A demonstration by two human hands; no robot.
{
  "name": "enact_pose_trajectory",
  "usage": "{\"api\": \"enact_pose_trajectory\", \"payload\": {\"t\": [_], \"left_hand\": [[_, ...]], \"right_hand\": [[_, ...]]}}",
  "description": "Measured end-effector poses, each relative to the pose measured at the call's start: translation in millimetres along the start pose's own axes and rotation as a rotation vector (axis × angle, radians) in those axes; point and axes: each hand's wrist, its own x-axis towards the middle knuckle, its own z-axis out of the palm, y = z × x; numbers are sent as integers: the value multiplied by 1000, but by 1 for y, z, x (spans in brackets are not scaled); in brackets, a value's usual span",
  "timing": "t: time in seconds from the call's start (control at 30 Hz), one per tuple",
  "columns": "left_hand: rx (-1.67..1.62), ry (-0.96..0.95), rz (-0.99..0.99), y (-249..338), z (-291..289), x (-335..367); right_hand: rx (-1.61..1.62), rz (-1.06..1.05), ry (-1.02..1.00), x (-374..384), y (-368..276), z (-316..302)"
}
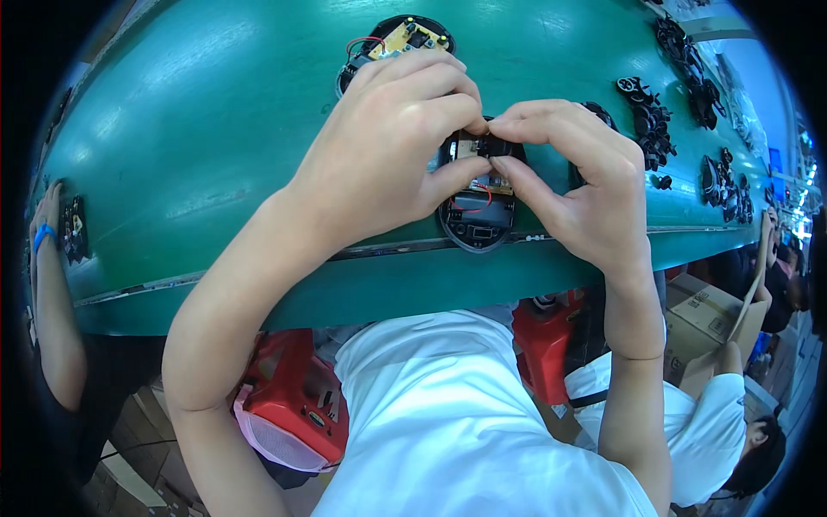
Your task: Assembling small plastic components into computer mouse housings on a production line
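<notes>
An open oval black housing (478, 237) lies at the table's near edge, with a tan board, a black compartment and a red wire (475, 207) inside. At its far end, a small black part (494, 148) sits between my fingertips. My left hand (392, 142) reaches over the housing from the left, its thumb and fingers closed in a pinch on this part. From the right, my right hand (594, 168) pinches the same part with thumb and forefinger. Just beyond my left hand is a second open black housing (412, 36) with a tan circuit board, partly covered by that hand.
The green table (215, 129) carries several clusters of black parts (650, 125) on the right. Another person's hand (47, 211) rests at the far left beside a small dark assembly (74, 226). Below are a red stool (297, 396) and a cardboard box (711, 314).
</notes>
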Motion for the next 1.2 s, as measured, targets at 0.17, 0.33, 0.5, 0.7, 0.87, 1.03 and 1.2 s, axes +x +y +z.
{"api": "enact_pose_trajectory", "payload": {"t": [0.17, 0.33, 0.5, 0.7, 0.87, 1.03, 1.2], "left_hand": [[11, 19, 21, 0, 3, -2], [9, 74, -8, 3, 8, -1], [-14, 99, -10, 1, 12, 3], [11, 166, 36, 3, 19, 9], [-44, 132, 36, 1, 17, 4], [-55, 98, 34, 5, 18, 8], [-50, 115, 92, 10, 17, 17]], "right_hand": [[11, 78, -6, -2, -1, 1], [-3, 2, 27, -3, 6, 1], [-109, -85, -84, 6, 2, -6], [-138, -11, -234, 19, -5, -17], [-95, 91, -237, 17, -4, -17], [253, 444, -458, 25, 20, -26], [287, 540, -519, 45, 10, -48]]}}
